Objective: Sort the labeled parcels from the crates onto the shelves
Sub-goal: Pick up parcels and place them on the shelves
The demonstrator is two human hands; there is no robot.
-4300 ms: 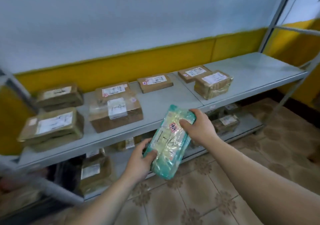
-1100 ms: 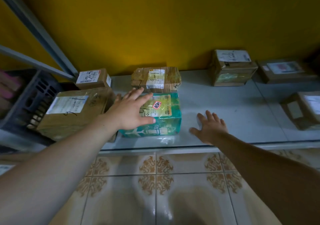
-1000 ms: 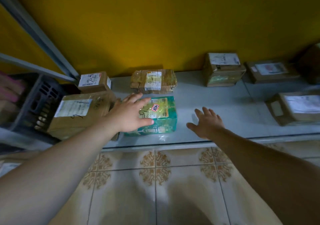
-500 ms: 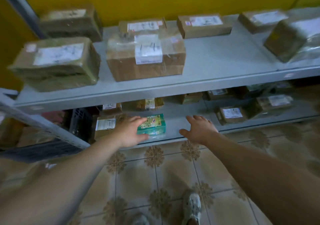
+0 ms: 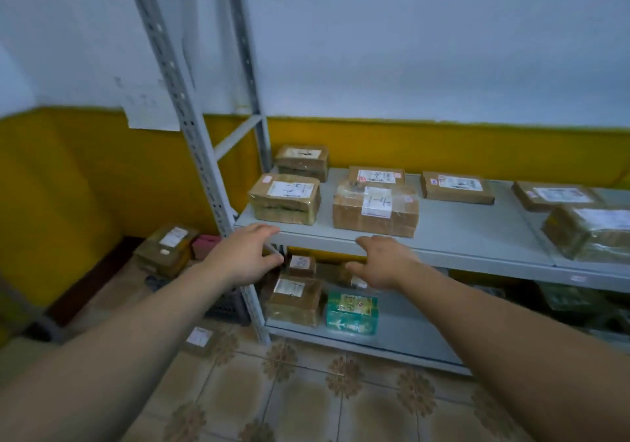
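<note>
Your left hand (image 5: 245, 254) and right hand (image 5: 381, 262) are empty, fingers loosely spread, apart from each other before the upper shelf (image 5: 460, 233); whether they touch its edge I cannot tell. The green parcel (image 5: 353, 312) sits on the lower shelf (image 5: 409, 334), just below your right hand. More work likely lies low to your left: a brown parcel (image 5: 167, 245) by the dark crate (image 5: 226, 305), long axis slanting away rightward, nearer your left hand.

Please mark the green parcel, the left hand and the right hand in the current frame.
green parcel (image 5: 352, 308): head view, on its printed top face.
left hand (image 5: 246, 255): head view, on the back of the hand.
right hand (image 5: 384, 261): head view, on the back of the hand.
</note>
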